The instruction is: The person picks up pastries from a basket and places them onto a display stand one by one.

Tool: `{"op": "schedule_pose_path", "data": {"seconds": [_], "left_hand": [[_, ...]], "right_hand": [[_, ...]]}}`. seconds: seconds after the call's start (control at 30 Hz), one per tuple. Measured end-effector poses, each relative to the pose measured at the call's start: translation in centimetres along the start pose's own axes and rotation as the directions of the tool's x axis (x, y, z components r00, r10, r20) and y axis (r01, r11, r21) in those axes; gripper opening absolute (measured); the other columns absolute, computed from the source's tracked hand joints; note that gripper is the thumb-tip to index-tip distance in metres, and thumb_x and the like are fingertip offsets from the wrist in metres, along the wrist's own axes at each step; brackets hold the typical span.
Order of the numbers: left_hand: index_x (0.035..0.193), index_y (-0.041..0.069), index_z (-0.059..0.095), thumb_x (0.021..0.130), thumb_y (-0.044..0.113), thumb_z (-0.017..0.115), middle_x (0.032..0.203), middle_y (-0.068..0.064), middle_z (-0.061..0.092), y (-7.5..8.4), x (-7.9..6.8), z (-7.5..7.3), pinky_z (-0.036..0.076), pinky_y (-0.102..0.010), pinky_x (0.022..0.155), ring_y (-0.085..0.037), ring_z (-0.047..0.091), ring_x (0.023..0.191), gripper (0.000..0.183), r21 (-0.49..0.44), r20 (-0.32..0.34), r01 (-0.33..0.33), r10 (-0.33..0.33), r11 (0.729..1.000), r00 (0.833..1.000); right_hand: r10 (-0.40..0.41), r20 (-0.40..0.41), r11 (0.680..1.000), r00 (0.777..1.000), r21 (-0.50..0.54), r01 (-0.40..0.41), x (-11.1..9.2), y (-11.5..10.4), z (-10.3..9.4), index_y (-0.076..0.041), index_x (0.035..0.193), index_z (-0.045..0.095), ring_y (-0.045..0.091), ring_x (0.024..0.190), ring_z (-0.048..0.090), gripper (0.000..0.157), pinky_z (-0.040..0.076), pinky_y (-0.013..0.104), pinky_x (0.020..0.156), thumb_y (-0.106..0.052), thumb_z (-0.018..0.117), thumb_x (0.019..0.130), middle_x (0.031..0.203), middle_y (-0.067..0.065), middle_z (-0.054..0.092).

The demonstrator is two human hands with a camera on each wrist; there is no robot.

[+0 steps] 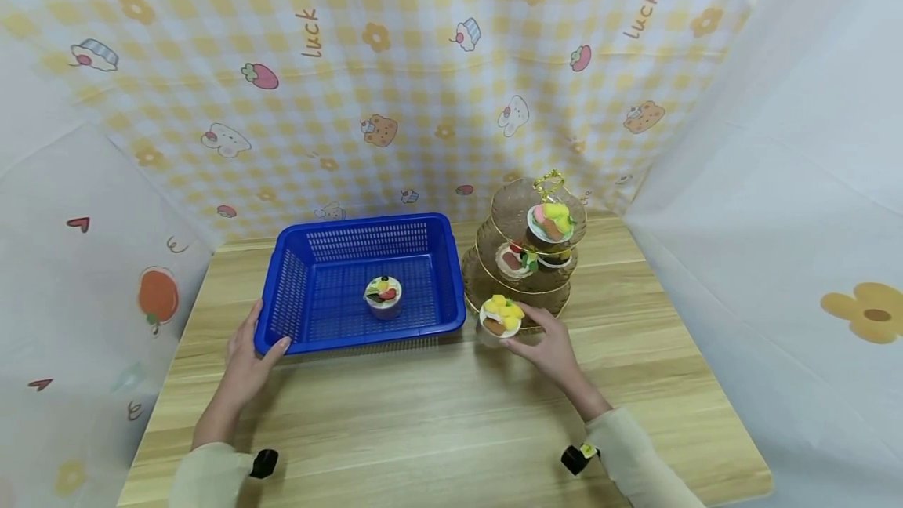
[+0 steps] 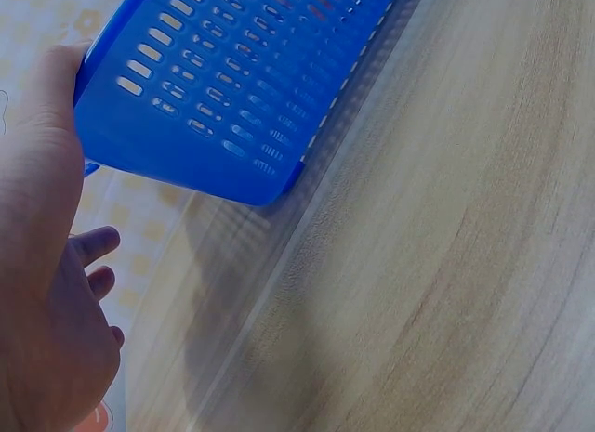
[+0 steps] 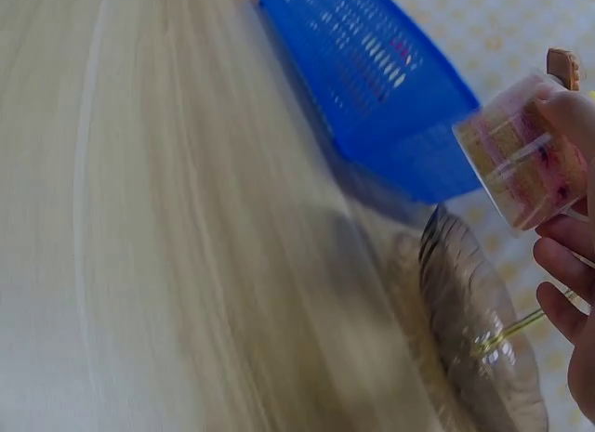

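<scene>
My right hand (image 1: 553, 346) grips a toy cake cup (image 1: 499, 317) topped with yellow fruit pieces and a brown biscuit, at the front of the tiered stand. Through its clear side, the right wrist view shows pink and tan layers in the cup (image 3: 525, 153). My left hand (image 1: 248, 359) holds the near left corner of a blue plastic basket (image 1: 356, 342), thumb on the rim. Some of its fingers (image 2: 100, 281) stick out below the rim in the left wrist view. Inside the basket sits another cake cup (image 1: 383, 298) with fruit on top.
Right of the basket, a three-tier stand (image 1: 487, 277) with gold rims carries a fruit-topped cup (image 1: 552, 223) on top and more cups (image 1: 515, 261) on the middle tier. A patterned cloth (image 1: 423, 61) hangs behind the wooden table (image 1: 423, 429).
</scene>
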State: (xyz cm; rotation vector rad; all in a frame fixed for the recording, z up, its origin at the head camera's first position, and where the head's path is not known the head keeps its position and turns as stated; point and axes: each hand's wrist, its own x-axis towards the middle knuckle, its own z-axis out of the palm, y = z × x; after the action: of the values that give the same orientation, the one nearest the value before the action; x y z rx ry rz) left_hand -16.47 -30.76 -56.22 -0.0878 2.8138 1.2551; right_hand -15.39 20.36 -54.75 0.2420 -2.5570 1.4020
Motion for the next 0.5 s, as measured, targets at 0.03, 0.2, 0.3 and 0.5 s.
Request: {"op": "schedule_pose_path", "data": {"seconds": [0.03,0.2,0.3,0.5], "left_hand": [[0.16,0.027,-0.007,0.098,0.043,0.056,0.162,-0.034,0.005,0.0,0.0,0.0,0.009,-0.08,0.105,-0.059,0.003,0.143,0.09,0.0,0.0,0.0,0.0,1.0,1.0],[0.16,0.027,-0.006,0.098,0.043,0.056,0.162,-0.033,0.005,0.0,0.0,0.0,0.009,-0.079,0.105,-0.059,0.003,0.143,0.089,-0.002,-0.003,0.001,-0.001,1.0,1.0],[0.16,0.027,-0.006,0.098,0.043,0.056,0.162,-0.033,0.005,0.1,0.0,0.0,0.009,-0.08,0.105,-0.059,0.003,0.143,0.089,-0.005,0.001,0.003,-0.003,1.0,1.0],[0.16,0.027,-0.007,0.098,0.043,0.056,0.162,-0.033,0.004,0.2,0.0,0.0,0.008,-0.08,0.106,-0.059,0.001,0.144,0.09,-0.008,0.006,0.01,-0.01,1.0,1.0]], "right_hand": [[0.009,-0.002,1.0,1.0,-0.006,-0.009,0.0,0.3,0.1,-0.01,0.129,0.065,0.028,0.108,0.064,0.064,0.049,0.051,0.096,-0.022,0.089,0.071,0.122,0.011,0.071],[0.054,-0.001,0.998,0.999,-0.01,-0.054,0.4,1.7,0.3,-0.007,0.129,0.065,0.032,0.11,0.064,0.064,0.049,0.053,0.097,-0.021,0.089,0.071,0.122,0.015,0.07],[0.071,-0.007,0.997,0.997,-0.015,-0.072,0.7,2.3,0.3,-0.006,0.129,0.065,0.033,0.111,0.063,0.064,0.049,0.053,0.097,-0.021,0.089,0.071,0.122,0.016,0.069],[0.083,-0.013,0.996,0.996,-0.041,-0.084,1.2,3.3,0.4,-0.007,0.127,0.066,0.031,0.109,0.063,0.063,0.05,0.051,0.093,-0.023,0.089,0.07,0.119,0.015,0.07]]}}
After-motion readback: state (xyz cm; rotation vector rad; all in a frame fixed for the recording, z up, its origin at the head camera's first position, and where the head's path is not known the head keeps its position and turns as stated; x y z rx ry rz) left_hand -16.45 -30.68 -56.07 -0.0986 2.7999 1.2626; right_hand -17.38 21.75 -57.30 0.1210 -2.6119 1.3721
